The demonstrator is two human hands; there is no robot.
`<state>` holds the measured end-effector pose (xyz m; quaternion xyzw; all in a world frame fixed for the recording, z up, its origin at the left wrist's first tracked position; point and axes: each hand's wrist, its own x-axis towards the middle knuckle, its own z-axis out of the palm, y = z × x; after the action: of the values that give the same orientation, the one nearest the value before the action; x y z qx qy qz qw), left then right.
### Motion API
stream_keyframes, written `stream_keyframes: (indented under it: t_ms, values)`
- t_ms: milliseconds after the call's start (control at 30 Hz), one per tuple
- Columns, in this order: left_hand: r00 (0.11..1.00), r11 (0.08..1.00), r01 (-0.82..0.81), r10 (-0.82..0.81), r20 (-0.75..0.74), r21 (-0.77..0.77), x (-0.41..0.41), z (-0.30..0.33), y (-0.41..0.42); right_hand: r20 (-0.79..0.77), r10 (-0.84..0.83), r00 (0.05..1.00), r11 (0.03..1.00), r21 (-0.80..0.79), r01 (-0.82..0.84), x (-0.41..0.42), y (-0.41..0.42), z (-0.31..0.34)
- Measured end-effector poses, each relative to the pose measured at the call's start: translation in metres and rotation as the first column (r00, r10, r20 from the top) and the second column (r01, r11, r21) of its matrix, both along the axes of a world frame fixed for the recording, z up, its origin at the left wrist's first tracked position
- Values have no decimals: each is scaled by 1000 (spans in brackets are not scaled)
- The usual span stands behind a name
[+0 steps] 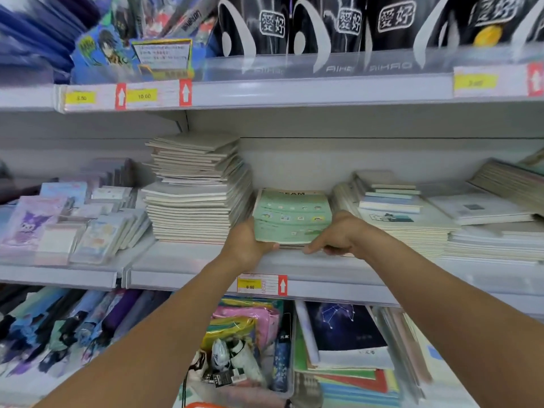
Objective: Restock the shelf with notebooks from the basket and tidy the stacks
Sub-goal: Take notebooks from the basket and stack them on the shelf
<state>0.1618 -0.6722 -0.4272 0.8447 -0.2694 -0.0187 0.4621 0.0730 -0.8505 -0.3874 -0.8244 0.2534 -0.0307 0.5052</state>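
Note:
A short stack of green-covered notebooks (pixel 291 214) lies on the middle shelf (pixel 182 262), in the gap between two other piles. My left hand (pixel 247 245) grips its left front corner, thumb under the front edge. My right hand (pixel 335 234) holds its right front corner, fingers curled along the bottom edge. A tall, uneven stack of cream notebooks (pixel 194 189) stands directly to the left. Lower stacks of pale notebooks (pixel 403 219) lie to the right. No basket can be made out for certain; only an orange edge (pixel 203 405) shows at the bottom.
Plastic-wrapped cartoon notepads (pixel 73 228) fill the shelf's left part. The upper shelf (pixel 294 89) carries black bags and price tags. Below are folded umbrellas (pixel 67 322), colourful pouches (pixel 244 322) and a dark starry notebook (pixel 344 328) on more books.

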Motion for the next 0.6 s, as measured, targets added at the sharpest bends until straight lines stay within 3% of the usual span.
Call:
stream_keyframes:
  t_ms: [100, 267, 467, 533, 600]
  values:
    - [992, 994, -107, 107, 70, -5, 11, -4, -9, -82, -63, 995, 959, -281, 38, 10, -12, -1]
    - [986, 987, -159, 159, 47, 1, 33, -11, -17, -91, -111, 990, 930, -360, 71, 20, -27, -5]
    - [987, 979, -160, 160, 15, 129, 49, -8, -27, -158, -150, 976, 988, -59, 142, 29, -37, -5]
    - [984, 980, -178, 180, -7, 92, 48, -7, -26, -151, -129, 980, 990, 43, 137, 25, -34, -8]
    - [978, 978, -209, 209, -5, -13, 36, -4, -21, -31, -189, 981, 970, 149, 192, 19, -26, -9]
